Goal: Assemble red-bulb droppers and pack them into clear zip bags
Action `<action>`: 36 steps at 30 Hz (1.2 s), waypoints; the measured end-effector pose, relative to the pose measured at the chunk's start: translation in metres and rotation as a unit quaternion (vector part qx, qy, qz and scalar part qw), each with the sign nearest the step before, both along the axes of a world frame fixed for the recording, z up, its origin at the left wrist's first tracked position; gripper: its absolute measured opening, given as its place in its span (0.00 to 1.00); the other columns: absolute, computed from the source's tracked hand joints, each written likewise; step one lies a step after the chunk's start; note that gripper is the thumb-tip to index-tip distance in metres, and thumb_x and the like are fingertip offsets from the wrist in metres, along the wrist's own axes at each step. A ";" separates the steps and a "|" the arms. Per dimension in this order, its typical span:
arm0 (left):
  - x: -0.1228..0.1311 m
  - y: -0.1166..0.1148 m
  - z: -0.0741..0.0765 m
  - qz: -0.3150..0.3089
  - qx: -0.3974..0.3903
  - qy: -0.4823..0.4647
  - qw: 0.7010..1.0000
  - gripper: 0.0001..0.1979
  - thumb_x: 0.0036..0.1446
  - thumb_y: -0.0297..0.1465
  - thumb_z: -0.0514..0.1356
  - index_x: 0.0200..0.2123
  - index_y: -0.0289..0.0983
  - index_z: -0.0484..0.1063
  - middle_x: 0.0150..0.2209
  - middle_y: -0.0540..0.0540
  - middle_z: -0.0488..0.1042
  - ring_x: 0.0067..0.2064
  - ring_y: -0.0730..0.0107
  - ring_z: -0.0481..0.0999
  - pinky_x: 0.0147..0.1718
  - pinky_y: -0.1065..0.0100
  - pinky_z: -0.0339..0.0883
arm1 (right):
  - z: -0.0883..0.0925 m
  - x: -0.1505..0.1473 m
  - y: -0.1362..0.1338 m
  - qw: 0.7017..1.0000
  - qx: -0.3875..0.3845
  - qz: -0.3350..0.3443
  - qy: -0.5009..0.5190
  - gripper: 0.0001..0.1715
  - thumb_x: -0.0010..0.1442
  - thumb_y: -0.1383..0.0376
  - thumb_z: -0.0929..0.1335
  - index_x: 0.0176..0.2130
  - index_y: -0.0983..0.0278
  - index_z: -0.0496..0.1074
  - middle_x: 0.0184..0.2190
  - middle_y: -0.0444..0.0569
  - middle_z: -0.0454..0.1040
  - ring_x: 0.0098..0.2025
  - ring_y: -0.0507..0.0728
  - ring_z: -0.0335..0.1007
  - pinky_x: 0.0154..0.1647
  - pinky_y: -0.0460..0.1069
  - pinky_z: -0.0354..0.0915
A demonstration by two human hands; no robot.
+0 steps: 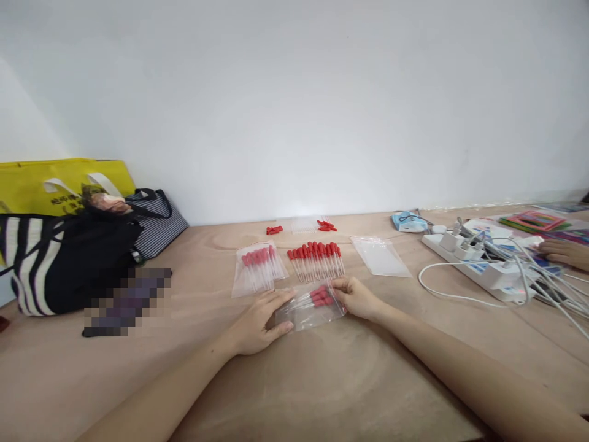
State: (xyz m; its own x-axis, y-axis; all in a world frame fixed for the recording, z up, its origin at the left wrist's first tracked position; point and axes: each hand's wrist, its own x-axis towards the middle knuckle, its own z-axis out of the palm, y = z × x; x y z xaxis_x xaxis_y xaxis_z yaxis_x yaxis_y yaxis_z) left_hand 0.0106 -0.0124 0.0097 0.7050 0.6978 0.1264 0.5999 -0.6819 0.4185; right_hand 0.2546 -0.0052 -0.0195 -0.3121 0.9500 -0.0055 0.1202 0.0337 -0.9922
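Note:
A clear zip bag (309,316) with several red-capped droppers inside lies sideways on the table, caps toward the right. My right hand (356,298) pinches its right end. Spread over the bag's left end, my left hand (264,322) rests with thumb and fingers apart. Just beyond is a row of loose red-bulb droppers (316,261). Left of the row lies a filled bag of droppers (259,269), and to its right a stack of flat clear bags (381,256). Small red bulbs (274,230) and glass tubes (304,225) sit farther back.
A white power strip (478,267) with tangled cables and a blue mask (408,221) are on the right. Another person's hand (565,253) shows at the right edge. Black (87,258) and yellow bags (69,178) stand left, near a blurred dark object (129,304).

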 end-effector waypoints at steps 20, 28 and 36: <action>-0.001 0.002 0.000 -0.005 -0.006 0.044 0.999 0.23 0.56 0.39 0.51 0.55 0.41 0.57 0.58 0.44 0.56 0.58 0.59 0.54 0.56 0.53 0.47 | 0.004 0.041 0.122 0.909 0.037 -0.348 -0.225 0.07 0.41 0.64 0.68 0.24 0.66 0.72 0.27 0.51 0.74 0.32 0.56 0.69 0.31 0.46 0.60; -0.002 0.002 0.000 -0.010 0.002 0.034 0.999 0.23 0.56 0.39 0.52 0.55 0.43 0.58 0.57 0.45 0.58 0.57 0.60 0.56 0.54 0.55 0.51 | 0.018 0.051 0.104 0.926 0.026 -0.364 -0.101 0.08 0.47 0.64 0.64 0.29 0.67 0.67 0.22 0.47 0.70 0.20 0.49 0.63 0.18 0.43 0.58; -0.002 0.002 0.001 -0.006 -0.002 0.034 0.999 0.23 0.56 0.39 0.52 0.55 0.41 0.58 0.57 0.44 0.58 0.57 0.58 0.56 0.54 0.54 0.51 | 0.011 0.061 0.035 0.920 0.051 -0.375 0.102 0.09 0.52 0.63 0.62 0.36 0.63 0.60 0.23 0.41 0.66 0.19 0.48 0.63 0.20 0.44 0.64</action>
